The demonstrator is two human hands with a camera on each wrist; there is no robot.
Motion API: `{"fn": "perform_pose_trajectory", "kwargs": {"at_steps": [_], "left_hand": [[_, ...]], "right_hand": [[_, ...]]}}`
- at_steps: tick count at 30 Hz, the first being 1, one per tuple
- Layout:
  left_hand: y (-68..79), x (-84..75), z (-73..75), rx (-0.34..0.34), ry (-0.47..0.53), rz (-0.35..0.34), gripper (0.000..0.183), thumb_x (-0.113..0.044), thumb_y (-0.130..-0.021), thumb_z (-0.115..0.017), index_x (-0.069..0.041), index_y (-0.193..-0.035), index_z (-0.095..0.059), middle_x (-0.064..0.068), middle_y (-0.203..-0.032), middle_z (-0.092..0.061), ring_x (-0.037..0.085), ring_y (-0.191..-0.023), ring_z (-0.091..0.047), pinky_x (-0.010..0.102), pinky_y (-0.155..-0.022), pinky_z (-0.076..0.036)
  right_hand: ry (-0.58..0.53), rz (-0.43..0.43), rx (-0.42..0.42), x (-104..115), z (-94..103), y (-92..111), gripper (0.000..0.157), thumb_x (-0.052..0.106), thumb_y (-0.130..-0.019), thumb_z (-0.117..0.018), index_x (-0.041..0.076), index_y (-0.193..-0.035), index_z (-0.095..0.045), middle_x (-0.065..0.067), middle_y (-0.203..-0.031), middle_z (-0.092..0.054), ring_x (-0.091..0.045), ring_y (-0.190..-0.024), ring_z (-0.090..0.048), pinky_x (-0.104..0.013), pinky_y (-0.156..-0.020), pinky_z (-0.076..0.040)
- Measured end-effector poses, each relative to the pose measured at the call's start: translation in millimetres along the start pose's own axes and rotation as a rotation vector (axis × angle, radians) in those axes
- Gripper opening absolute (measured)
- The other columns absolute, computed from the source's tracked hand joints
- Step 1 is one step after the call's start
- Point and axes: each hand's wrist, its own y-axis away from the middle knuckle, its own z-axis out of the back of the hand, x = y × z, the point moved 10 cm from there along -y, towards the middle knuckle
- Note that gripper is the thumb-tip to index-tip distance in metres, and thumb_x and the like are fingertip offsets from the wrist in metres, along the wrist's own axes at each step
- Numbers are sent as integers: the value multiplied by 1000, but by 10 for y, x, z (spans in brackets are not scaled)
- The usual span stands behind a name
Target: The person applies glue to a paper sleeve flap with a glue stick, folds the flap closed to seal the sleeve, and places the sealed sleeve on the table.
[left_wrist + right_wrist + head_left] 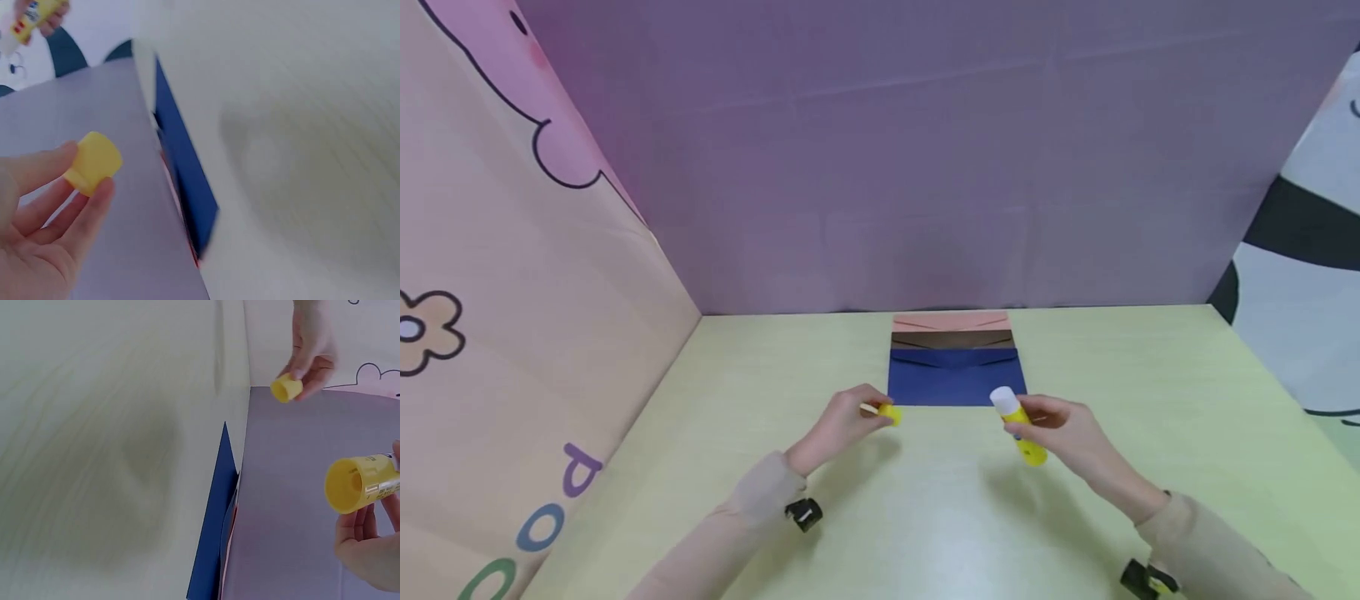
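Note:
My left hand (pixel 844 423) pinches a small yellow cap (pixel 95 164) between thumb and fingertips, above the table. In the right wrist view the cap's hollow end shows. Off to the right, my right hand (pixel 1067 429) grips a yellow glue stick (pixel 1028 446) by its middle. The stick tilts with its white end up and to the left; its yellow lower end looks hollow in the right wrist view. Cap and stick are well apart. Just beyond the hands lies a dark blue envelope (pixel 955 383), overlapping a brown envelope (pixel 951 339) and a pink envelope (pixel 951 321).
The pale table (pixel 760 367) extends to both sides of the envelopes. A purple backdrop (pixel 925 167) rises at its far edge. Printed panels stand along the left (pixel 550 317) and right (pixel 1300 317) sides. Both wrists carry small black devices.

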Motion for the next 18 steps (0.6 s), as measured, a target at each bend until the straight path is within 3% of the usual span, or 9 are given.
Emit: {"fn": "perform_pose_trajectory", "kwargs": {"at_steps": [4,7,10,13,18], "left_hand": [[-14,-137,-11,-40,157,38,23,-1,-75,-67,5,-98,-63,14,-95,-61,25,-88,-60,19,-68,-50],[-15,-201,-46,-55,265,89,23,-1,-75,-67,4,-97,-64,14,-96,-62,24,-89,-60,21,-69,-51],[-5,-260,-101,-43,350,138,22,-4,-75,-68,2,-97,-65,12,-97,-62,21,-89,-60,23,-70,-51],[18,-335,-159,-21,415,161,22,-5,-75,-68,0,-97,-65,11,-98,-62,18,-88,-60,25,-71,-51],[39,-463,-234,13,503,166,23,-4,-75,-68,2,-97,-65,12,-99,-62,17,-88,-60,27,-73,-51]], "right_hand": [[40,94,-10,111,-15,16,44,23,-76,-70,-1,-111,-59,-12,-98,-62,-16,-85,-57,-24,-66,-49],[97,242,-33,267,-34,46,36,18,-73,-72,1,-104,-63,-3,-86,-59,-9,-79,-54,-21,-57,-47],[170,416,-82,449,-65,113,29,11,-69,-75,4,-97,-67,3,-79,-55,-6,-71,-48,-20,-51,-42],[238,568,-135,606,-107,210,29,5,-65,-76,5,-93,-68,6,-80,-55,-5,-69,-47,-18,-55,-43],[298,717,-164,778,-166,346,33,-2,-60,-77,2,-91,-68,1,-84,-55,-7,-72,-49,-17,-58,-46]]}}
